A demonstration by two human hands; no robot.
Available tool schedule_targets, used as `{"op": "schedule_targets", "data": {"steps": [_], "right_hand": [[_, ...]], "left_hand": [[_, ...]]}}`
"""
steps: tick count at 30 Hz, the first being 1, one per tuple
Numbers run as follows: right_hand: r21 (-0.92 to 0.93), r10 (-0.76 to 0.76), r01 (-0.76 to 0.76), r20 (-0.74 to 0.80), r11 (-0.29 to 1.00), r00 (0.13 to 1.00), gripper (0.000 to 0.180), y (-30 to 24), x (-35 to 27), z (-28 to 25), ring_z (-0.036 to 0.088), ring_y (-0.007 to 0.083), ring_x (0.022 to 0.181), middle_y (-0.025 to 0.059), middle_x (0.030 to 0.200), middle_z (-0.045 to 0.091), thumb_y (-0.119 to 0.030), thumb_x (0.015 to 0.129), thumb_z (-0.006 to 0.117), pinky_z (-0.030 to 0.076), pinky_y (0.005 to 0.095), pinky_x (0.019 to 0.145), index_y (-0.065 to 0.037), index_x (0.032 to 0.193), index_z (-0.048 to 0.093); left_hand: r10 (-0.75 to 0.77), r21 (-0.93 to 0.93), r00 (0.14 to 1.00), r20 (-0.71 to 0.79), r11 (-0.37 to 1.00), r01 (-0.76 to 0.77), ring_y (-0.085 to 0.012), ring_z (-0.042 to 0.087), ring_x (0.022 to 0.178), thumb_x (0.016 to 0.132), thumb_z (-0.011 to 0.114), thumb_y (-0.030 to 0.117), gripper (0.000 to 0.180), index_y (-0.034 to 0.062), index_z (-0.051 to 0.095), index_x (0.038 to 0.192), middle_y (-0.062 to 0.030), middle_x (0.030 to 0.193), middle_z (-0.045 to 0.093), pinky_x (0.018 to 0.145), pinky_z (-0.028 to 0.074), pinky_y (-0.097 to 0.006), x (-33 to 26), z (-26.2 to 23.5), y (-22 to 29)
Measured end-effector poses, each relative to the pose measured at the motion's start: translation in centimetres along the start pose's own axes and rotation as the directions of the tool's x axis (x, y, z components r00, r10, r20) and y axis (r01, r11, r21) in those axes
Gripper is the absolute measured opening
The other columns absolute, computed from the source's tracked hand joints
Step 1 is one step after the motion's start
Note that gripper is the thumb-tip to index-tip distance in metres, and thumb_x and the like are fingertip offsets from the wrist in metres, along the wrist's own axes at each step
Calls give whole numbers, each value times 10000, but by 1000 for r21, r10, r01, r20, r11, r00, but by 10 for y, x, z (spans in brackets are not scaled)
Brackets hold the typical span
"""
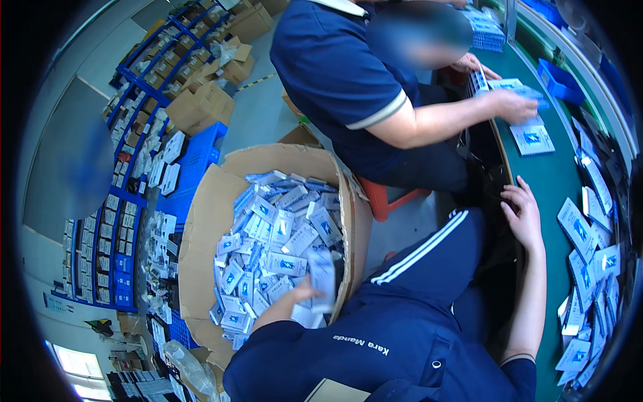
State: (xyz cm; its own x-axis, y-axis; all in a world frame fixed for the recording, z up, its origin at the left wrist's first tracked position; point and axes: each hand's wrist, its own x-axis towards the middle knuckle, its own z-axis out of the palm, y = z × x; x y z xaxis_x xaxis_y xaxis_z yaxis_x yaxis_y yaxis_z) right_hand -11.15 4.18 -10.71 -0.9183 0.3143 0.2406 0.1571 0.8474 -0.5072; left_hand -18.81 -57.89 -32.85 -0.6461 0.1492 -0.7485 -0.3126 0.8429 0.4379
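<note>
My left hand (305, 291) is inside a large cardboard carton (191, 268) on my left. Its fingers grip a flat white-and-blue box (323, 280), blurred by motion and tilted upright near the carton's right wall. Beneath it lies a heap of similar small boxes (268, 228), jumbled at many angles. My right hand (524, 211) rests at the near edge of the green tabletop (546, 177), fingers apart, holding nothing. Beyond that hand, a small white box (533, 139) lies flat on the tabletop.
A co-worker (341, 80) sits ahead, one hand over boxes on the bench with something bluish, blurred. Loose boxes (589, 275) pile along the bench's right side. A blue bin (561, 82) and a red stool (385, 199) stand ahead. Blue shelving (144, 87) lines the left.
</note>
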Motion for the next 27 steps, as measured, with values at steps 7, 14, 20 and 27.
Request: {"op": "schedule_targets", "data": {"steps": [7,14,20,27], "right_hand": [[-2,-23,23,-10,1000,1000,183,3,2,-2,446,343,1358,113,1207,663,-71,825,685,381,435,1110,-34,1002,711],[-38,-95,93,-49,995,994,191,5,-4,-5,493,355,1303,94,1158,686,-122,800,707,371,470,1111,-73,982,733],[-109,-140,127,-113,986,984,231,6,-5,14,525,313,1265,77,1165,684,-156,759,667,410,434,1074,-87,964,746],[-229,-123,100,-86,968,989,227,8,-68,13,417,290,1359,77,1285,590,-190,803,653,303,446,1155,-105,1006,709]], "left_hand": [[89,-627,768,-635,523,-578,-279,582,1177,775,753,1,669,32,426,1358,-129,1301,557,970,511,-406,-14,-144,104],[345,-515,476,-809,-26,-857,-252,573,1166,878,707,86,585,-22,445,1389,-130,1316,564,1037,441,-406,-103,-207,277],[776,-594,229,-588,-223,-773,-289,554,1208,857,632,40,567,-32,449,1389,-158,1336,551,1068,412,-453,-144,-126,415],[878,148,-392,275,-442,-885,-201,646,984,836,757,72,257,14,691,1077,-99,1088,686,885,506,-346,-229,97,619]]}}
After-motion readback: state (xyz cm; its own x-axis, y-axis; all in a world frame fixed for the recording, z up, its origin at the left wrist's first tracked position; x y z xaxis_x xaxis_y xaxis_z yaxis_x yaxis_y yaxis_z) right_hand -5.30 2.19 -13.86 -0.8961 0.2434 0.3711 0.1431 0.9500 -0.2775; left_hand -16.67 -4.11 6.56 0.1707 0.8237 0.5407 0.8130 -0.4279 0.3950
